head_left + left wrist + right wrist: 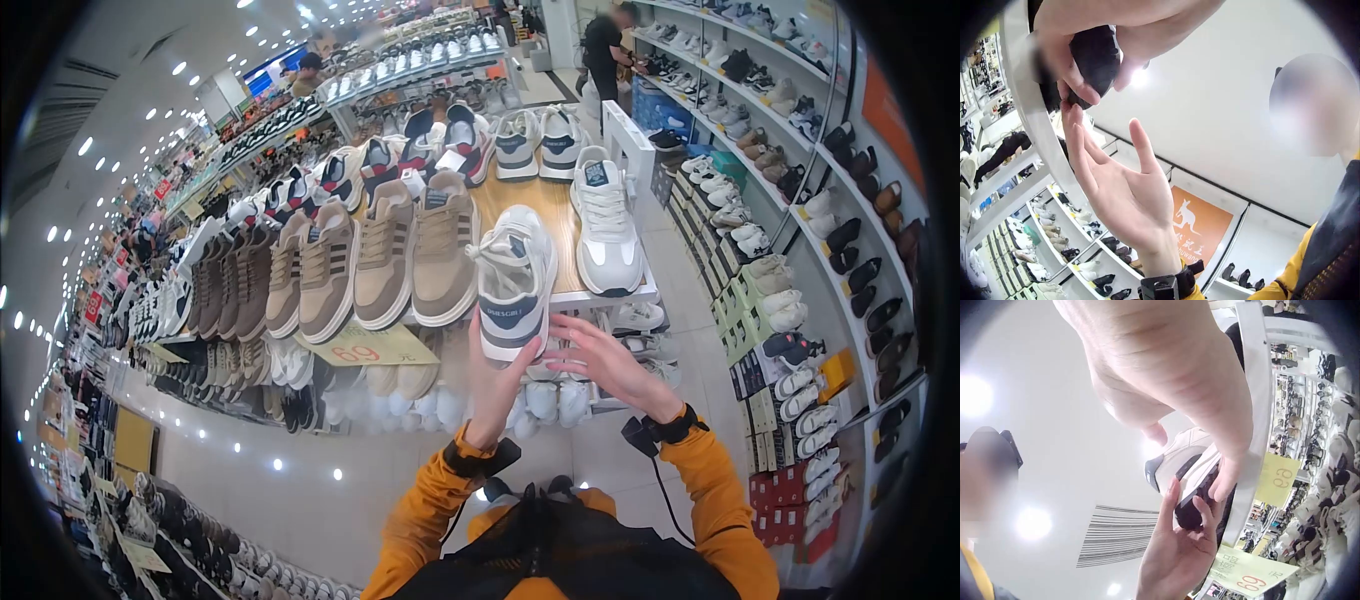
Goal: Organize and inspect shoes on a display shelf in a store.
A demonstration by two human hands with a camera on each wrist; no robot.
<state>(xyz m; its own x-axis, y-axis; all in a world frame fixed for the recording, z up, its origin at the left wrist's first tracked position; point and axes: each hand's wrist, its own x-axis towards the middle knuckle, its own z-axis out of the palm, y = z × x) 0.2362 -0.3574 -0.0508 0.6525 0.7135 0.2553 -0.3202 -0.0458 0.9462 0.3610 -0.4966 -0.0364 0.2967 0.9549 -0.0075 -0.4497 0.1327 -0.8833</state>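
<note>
Head view with both wrist views, shoe shop. A grey-and-white sneaker [515, 278] with a navy heel stood toe-away at the front edge of the wooden display bench [545, 212], its heel projecting over the edge toward the wearer. The left hand [495, 372] had its grip on that heel: in the left-wrist view thumb and fingers [1079, 87] pinched the dark heel from below. The right hand [603, 360] was held wide and held nothing, its straight fingers [1082, 156] reaching up to the same heel just beside the left thumb; whether they pressed on it cannot be told. The right-wrist view showed the dark sole [1196, 487] resting against the left fingertips [1169, 503]. As a judgement, the handling was at its beginning: the heel had been taken, while most of the sole appeared to lie on the bench, so the sneaker was not lifted clear. Tan sneakers [385, 255] stood to the left, a white sneaker [606, 225] to the right, and a yellow price tag [366, 348] hung below.
</note>
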